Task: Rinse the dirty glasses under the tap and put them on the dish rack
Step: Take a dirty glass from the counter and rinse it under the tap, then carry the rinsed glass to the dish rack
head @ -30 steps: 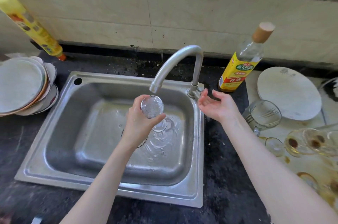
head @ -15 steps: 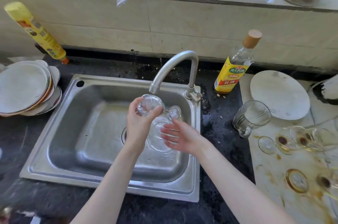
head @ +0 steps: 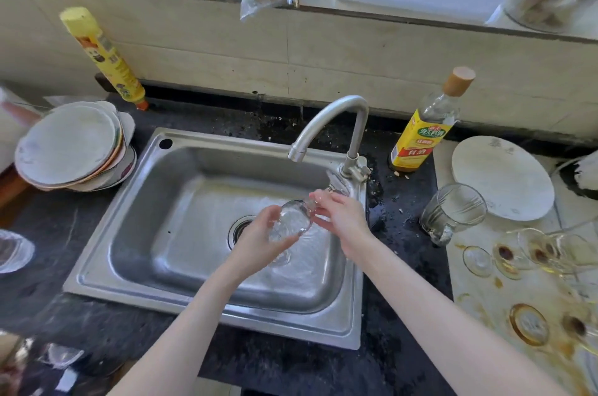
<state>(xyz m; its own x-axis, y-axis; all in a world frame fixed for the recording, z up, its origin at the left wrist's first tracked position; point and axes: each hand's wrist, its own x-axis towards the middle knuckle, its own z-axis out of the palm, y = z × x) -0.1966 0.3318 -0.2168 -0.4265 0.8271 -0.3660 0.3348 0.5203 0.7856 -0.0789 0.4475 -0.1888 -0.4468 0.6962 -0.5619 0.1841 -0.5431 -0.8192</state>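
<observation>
Since half a second ago the right hand has come up to the stem end of the glass, and both hands now sit lower in the sink, below and in front of the tap spout. The left hand grips the glass bowl, fingers curled round its far side and thumb across the near side. The glass lies tilted, bowl toward the person and stem toward the tap base. The right hand's fingers pinch the stem end, though blur hides exactly how. Water sheets over the sink floor near the drain.

On the dark worktop to the right stands a glass mug, with several stained stemmed glasses lying on a pale board beyond it. A yellow-labelled bottle stands just right of the tap. Stacked plates sit left of the sink.
</observation>
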